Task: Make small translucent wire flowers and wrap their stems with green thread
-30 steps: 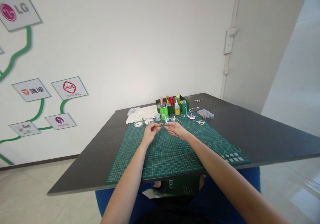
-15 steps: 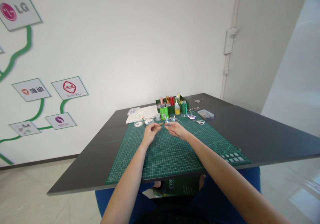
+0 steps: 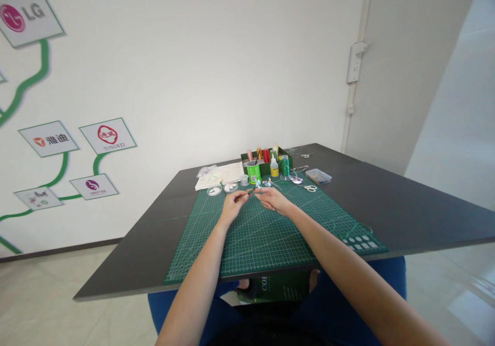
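Above the far half of the green cutting mat (image 3: 255, 243), my left hand (image 3: 234, 202) is closed in a pinch on a thin dark green stem-like piece (image 3: 251, 191). Facing it from the right, my right hand (image 3: 273, 200) has its fingertips pressed together at the other end of that piece. A small pale blue and white shape (image 3: 258, 183) shows just beyond the right fingertips; whether it is joined to the stem I cannot tell. Most of what lies between the fingers is too small to make out.
Behind my hands stand a green can (image 3: 253, 172), a yellow-labelled glue bottle (image 3: 274, 168), a green thread spool (image 3: 285, 166) and a box of spools (image 3: 288, 153). Scissors (image 3: 310, 188) and a clear case (image 3: 318, 176) lie right; round dishes (image 3: 214, 191) and white sheets (image 3: 209, 180) left.
The fingertips have shifted very slightly and the thin green piece sits at a slightly different angle. Both hands keep their places over the mat.
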Available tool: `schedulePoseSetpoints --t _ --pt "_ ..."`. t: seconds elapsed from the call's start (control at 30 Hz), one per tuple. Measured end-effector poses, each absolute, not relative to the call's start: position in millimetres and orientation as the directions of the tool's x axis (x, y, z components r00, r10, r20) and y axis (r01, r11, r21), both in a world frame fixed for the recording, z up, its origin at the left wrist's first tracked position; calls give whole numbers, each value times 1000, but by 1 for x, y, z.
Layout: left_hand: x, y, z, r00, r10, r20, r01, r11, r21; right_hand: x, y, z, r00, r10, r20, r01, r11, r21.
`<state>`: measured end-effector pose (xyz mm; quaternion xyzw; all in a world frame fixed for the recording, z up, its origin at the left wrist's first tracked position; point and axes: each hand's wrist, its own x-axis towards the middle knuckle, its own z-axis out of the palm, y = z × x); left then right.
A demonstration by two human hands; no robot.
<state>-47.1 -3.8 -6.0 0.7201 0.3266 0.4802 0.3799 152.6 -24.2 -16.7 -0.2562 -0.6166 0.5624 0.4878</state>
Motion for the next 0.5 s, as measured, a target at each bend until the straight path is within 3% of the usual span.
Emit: schedulePoseSetpoints --t 0.5 --pt "-46 -6 -5 367 848 383 66 -434 898 152 -23 -19 -385 869 310 -225 238 -945"
